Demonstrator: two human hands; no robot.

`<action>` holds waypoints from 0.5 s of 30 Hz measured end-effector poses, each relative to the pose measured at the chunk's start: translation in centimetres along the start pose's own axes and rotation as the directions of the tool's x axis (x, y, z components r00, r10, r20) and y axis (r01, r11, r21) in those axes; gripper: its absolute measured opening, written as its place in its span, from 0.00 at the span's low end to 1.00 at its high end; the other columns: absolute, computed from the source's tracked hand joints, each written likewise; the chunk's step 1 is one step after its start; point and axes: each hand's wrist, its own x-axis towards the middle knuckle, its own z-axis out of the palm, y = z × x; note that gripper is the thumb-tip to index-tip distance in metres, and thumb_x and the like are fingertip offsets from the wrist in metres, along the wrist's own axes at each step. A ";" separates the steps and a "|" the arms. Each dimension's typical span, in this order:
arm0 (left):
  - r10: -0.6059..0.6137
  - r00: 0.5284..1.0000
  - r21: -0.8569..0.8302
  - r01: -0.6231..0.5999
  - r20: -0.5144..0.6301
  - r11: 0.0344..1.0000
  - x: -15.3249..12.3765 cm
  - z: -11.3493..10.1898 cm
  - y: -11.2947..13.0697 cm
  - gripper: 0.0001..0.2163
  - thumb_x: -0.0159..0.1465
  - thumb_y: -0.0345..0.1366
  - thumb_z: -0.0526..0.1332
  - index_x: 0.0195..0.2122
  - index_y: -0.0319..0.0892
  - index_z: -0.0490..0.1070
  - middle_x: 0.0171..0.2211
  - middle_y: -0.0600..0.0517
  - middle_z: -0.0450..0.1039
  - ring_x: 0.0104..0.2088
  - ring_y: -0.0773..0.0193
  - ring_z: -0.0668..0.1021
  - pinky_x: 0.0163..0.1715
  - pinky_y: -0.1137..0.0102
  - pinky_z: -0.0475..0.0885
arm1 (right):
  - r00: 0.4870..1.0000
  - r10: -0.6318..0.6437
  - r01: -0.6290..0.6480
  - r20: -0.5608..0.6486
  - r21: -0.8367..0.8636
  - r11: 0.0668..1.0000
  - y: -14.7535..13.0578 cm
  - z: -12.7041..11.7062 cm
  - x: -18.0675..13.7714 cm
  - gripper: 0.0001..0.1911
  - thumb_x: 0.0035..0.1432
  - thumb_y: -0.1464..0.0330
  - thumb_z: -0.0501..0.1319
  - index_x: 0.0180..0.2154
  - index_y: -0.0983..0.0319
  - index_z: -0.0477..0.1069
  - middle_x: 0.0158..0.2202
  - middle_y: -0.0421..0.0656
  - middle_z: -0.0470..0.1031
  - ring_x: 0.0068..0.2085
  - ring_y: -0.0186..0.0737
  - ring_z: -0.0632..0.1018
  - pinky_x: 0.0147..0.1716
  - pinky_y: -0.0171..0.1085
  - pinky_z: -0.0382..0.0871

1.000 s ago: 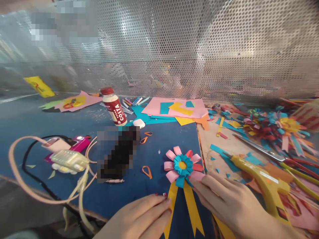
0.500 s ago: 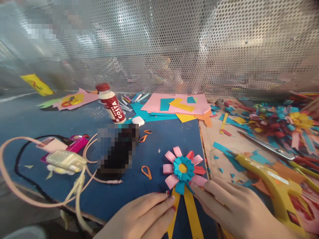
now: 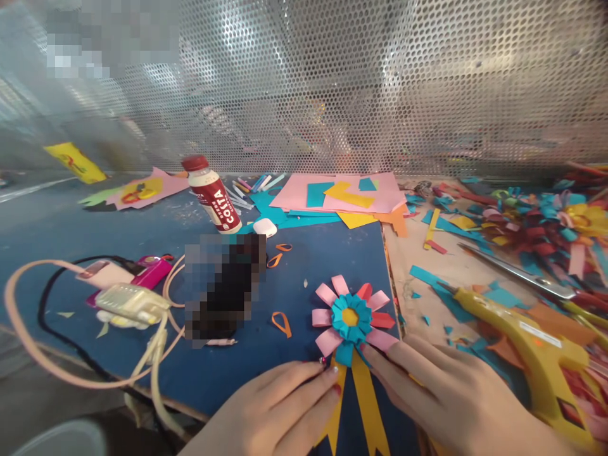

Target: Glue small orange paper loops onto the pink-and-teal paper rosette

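Paper rosette lies flat near the front edge of the blue surface, yellow ribbon tails running back between both hands. Left hand and right hand lie open, fingertips pressing its lower edge, equally near.

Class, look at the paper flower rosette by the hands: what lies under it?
Under the paper flower rosette lie two yellow ribbon strips on the blue mat. Their upper ends are hidden beneath the rosette, and the left hand and right hand cover the sides.
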 end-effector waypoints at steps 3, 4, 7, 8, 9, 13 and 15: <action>0.005 1.000 -0.001 -0.005 0.007 1.000 0.1 0.0 0.0 0.13 0.66 0.28 0.52 0.49 0.39 0.71 0.49 0.49 0.73 0.49 0.63 0.74 0.52 0.69 0.71 | 1.000 0.002 -0.002 0.000 0.005 1.000 0.0 -0.1 0.2 0.17 0.60 0.71 0.51 0.48 0.70 0.68 0.36 0.51 0.75 0.35 0.45 0.77 0.33 0.45 0.73; 0.001 1.000 0.000 -0.001 0.009 1.000 0.1 0.0 0.0 0.13 0.66 0.28 0.53 0.49 0.39 0.71 0.49 0.49 0.73 0.50 0.63 0.74 0.52 0.69 0.71 | 1.000 0.004 -0.004 -0.001 0.010 1.000 0.0 -0.1 0.2 0.17 0.60 0.70 0.51 0.48 0.70 0.68 0.36 0.51 0.75 0.35 0.45 0.77 0.33 0.45 0.73; -0.003 1.000 0.005 0.003 0.008 1.000 0.1 0.0 0.1 0.13 0.66 0.27 0.52 0.49 0.39 0.71 0.49 0.50 0.73 0.50 0.63 0.74 0.52 0.69 0.71 | 1.000 0.007 -0.007 -0.002 0.025 1.000 0.0 -0.3 0.3 0.17 0.60 0.70 0.50 0.48 0.70 0.68 0.37 0.52 0.75 0.35 0.45 0.77 0.32 0.43 0.74; -0.001 1.000 0.006 0.001 0.009 1.000 0.1 0.0 0.1 0.13 0.66 0.27 0.52 0.48 0.38 0.71 0.49 0.50 0.73 0.50 0.62 0.74 0.52 0.69 0.71 | 1.000 0.008 -0.008 0.001 0.031 0.999 0.0 -0.3 0.3 0.17 0.60 0.71 0.49 0.48 0.70 0.68 0.36 0.52 0.75 0.35 0.45 0.77 0.31 0.43 0.74; -0.001 1.000 0.008 0.001 0.011 1.000 0.1 0.1 0.1 0.13 0.66 0.27 0.52 0.48 0.38 0.71 0.49 0.50 0.73 0.50 0.62 0.74 0.52 0.68 0.71 | 1.000 0.011 -0.011 0.004 0.036 0.999 0.0 -0.3 0.3 0.17 0.60 0.71 0.49 0.48 0.70 0.68 0.36 0.52 0.75 0.34 0.45 0.77 0.30 0.43 0.74; -0.002 1.000 0.015 0.001 0.026 1.000 0.3 0.0 0.3 0.13 0.67 0.28 0.51 0.49 0.38 0.71 0.49 0.49 0.73 0.50 0.62 0.74 0.52 0.68 0.71 | 1.000 0.004 -0.004 0.006 0.037 0.999 0.0 -0.3 0.4 0.17 0.60 0.72 0.48 0.48 0.71 0.67 0.36 0.53 0.75 0.33 0.45 0.77 0.27 0.42 0.74; -0.003 1.000 0.022 0.003 0.027 1.000 0.3 -0.1 0.4 0.13 0.66 0.28 0.52 0.49 0.38 0.71 0.49 0.49 0.73 0.50 0.62 0.74 0.52 0.68 0.71 | 1.000 -0.001 0.001 0.003 0.020 1.000 0.0 -0.4 0.4 0.17 0.60 0.73 0.48 0.48 0.70 0.68 0.36 0.52 0.75 0.33 0.45 0.77 0.28 0.41 0.74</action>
